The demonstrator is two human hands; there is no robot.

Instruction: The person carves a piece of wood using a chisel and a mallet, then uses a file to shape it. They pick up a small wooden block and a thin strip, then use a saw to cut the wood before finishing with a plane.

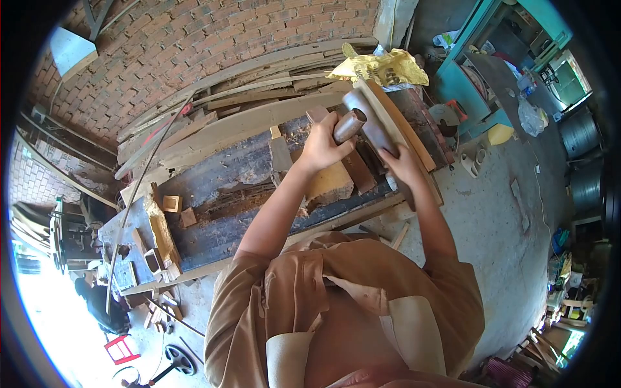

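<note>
My left hand (321, 145) is wrapped round a short, dark brown wooden cylinder (350, 125), its round end facing up and to the right. Beside it, my right hand (403, 165) closes on the near end of a long, smooth, dark rounded bar (370, 121). The bar slants away over the right end of the workbench, alongside a long light board (396, 119). Under my left forearm lies a light wooden block (328, 183), with a darker brown block (359, 171) to its right.
The dark, worn workbench (226, 169) carries small wood pieces and a little square wooden box (172, 204). Stacked planks (259, 97) line the brick wall behind it. A yellow sack (381, 67) rests at the far right end. Sandals (474, 163) lie on the concrete floor.
</note>
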